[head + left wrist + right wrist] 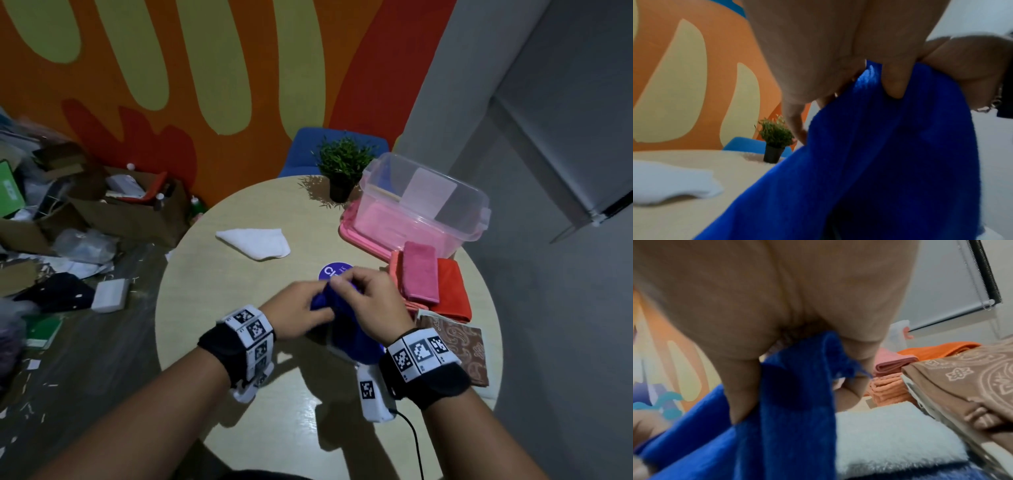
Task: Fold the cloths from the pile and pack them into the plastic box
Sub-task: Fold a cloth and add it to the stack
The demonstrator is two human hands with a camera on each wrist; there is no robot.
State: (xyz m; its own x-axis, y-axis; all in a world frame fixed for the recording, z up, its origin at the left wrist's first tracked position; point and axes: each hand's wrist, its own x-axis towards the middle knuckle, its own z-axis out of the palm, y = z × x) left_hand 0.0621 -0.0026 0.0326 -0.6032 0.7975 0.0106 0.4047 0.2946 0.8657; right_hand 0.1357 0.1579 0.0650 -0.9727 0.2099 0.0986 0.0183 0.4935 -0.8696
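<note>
together, the left hand [301,310] and right hand [371,301] pinch the top edge of a blue cloth [346,337], which hangs over the round table [219,284]. just right lie folded pink [419,272], orange [452,291] and brown paisley [462,349] cloths. beyond them the clear plastic box [424,202] stands on its pink lid [352,222]; its contents are unclear. a white cloth [255,241] lies apart.

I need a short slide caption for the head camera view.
Both hands, left hand and right hand, grip a blue cloth above the round table.
</note>
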